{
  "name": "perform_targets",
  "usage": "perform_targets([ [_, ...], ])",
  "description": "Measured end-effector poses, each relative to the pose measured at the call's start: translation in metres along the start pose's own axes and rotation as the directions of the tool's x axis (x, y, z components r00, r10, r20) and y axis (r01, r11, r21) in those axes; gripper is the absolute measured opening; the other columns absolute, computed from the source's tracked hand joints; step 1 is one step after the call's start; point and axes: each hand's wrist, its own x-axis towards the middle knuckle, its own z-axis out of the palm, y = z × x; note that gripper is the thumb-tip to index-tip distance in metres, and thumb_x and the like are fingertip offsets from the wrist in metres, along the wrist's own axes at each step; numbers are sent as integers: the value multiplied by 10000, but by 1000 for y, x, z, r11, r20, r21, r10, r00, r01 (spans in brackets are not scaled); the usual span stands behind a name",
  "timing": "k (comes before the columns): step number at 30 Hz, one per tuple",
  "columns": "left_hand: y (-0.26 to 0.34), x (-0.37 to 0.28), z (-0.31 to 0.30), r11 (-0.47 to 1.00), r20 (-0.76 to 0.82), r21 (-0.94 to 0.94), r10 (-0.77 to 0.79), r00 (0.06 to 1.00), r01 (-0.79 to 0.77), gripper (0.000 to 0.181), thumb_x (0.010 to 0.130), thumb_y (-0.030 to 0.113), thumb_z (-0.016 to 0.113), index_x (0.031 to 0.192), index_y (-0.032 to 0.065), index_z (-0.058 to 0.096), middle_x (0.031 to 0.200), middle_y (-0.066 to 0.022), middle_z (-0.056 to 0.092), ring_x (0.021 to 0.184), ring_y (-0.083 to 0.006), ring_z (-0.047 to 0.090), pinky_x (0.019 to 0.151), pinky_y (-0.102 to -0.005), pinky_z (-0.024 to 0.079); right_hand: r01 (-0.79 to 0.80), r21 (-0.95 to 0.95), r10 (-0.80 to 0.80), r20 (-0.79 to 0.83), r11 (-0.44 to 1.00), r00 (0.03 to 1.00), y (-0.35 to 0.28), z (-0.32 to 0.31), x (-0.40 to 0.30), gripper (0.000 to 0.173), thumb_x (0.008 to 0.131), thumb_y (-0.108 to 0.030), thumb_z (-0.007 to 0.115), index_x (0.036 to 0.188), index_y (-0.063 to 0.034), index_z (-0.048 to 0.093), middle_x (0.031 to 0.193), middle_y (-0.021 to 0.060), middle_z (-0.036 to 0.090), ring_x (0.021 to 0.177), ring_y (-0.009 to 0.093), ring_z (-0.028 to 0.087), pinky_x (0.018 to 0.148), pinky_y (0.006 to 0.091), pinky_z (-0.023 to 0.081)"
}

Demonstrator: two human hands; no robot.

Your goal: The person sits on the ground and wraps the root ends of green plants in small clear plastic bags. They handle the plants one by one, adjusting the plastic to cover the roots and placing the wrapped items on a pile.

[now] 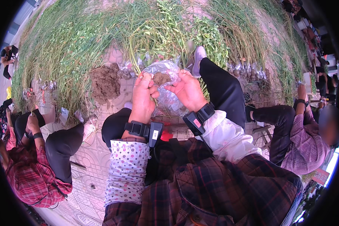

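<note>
My left hand (144,90) grips the stems of a leafy green plant (134,60) near their lower end, at the rim of a clear plastic bag (163,67). Brown soil (161,79) shows in the bag's mouth, between my two hands. On the bag's other side, my right hand (188,91) pinches its edge between thumb and forefinger. More crumpled clear plastic (172,101) lies below the hands. Whether the stems' ends reach into the soil is hidden by my fingers and the plastic.
A mound of moist soil (105,83) lies on the paving left of my hands. Long rows of cut plants (84,48) spread ahead, several with small bagged root ends (247,70). One person in a red checked shirt (36,172) sits at left, another in a purple shirt (305,144) at right.
</note>
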Motion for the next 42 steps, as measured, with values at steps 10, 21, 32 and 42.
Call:
perform_targets([
  [10, -5, 3, 4, 999, -32, 35, 4, 999, -3, 105, 886, 185, 545, 943, 151, 464, 665, 43, 420, 472, -44, 312, 408, -204, 238, 148, -207, -139, 58, 967, 989, 8, 11, -3, 44, 897, -116, 491, 860, -130, 509, 1098, 24, 525, 993, 149, 486, 880, 350, 366],
  [21, -10, 6, 1, 996, 46, 83, -36, 998, 32, 75, 892, 188, 530, 933, 156, 476, 675, 53, 424, 482, -36, 323, 412, -182, 245, 144, -350, -111, 111, 926, 988, 23, 7, 0, 54, 852, -11, 538, 823, -50, 562, 886, -7, 546, 805, 76, 485, 767, 245, 399],
  [32, -13, 1, 6, 988, 114, 150, -52, 992, 34, 69, 889, 175, 539, 903, 135, 484, 649, 50, 423, 461, -26, 304, 401, -185, 222, 112, -412, -131, -16, 904, 991, 26, -9, 6, 39, 839, -3, 550, 828, -37, 565, 833, 14, 580, 771, 99, 529, 735, 247, 430],
  [42, -2, 3, 5, 998, 93, 69, -8, 996, 1, 120, 907, 213, 529, 932, 105, 486, 662, 41, 422, 470, -32, 303, 415, -190, 224, -163, 169, 114, 267, 972, 957, -10, -13, 3, 149, 853, -157, 547, 995, -115, 540, 1177, 83, 549, 1103, 255, 498, 943, 474, 345],
])
